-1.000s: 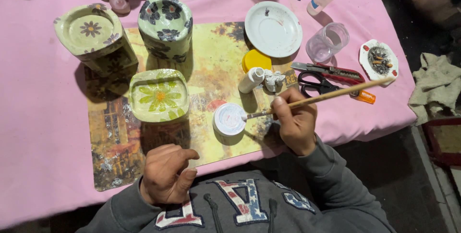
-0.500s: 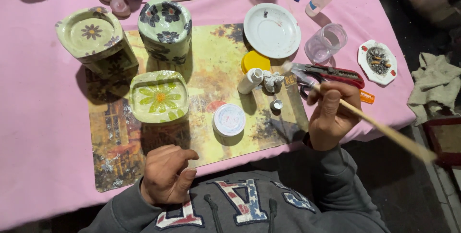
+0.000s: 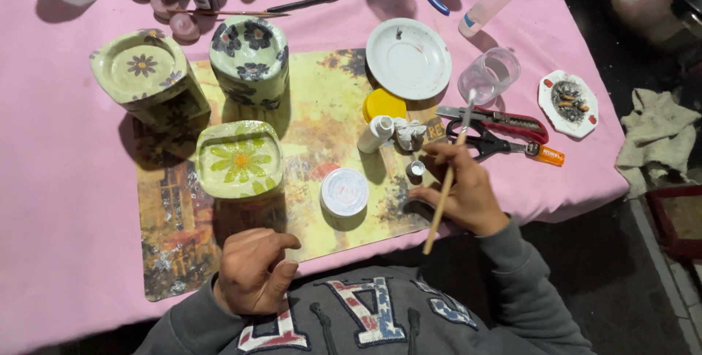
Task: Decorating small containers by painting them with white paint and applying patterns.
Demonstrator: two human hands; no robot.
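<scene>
Centrally, long wooden-handled paintbrush [image 3: 447, 179] held in right hand [image 3: 462, 193]; long axis steeply tilted, bristle tip up and away toward clear plastic cup [image 3: 488, 76], butt end down toward the body. Handle pinched between thumb and fingertips [image 3: 439, 152] at mid-length, both ends projecting free. Left hand [image 3: 252, 271] loosely curled, holding nothing, resting at edge of yellow printed mat [image 3: 322, 136]. Three green flower-painted ceramic containers [image 3: 239, 159] on mat; one round white jar lid [image 3: 344, 191] just left of brush; one white plate [image 3: 408, 58]; one pair of scissors [image 3: 486, 143].
</scene>
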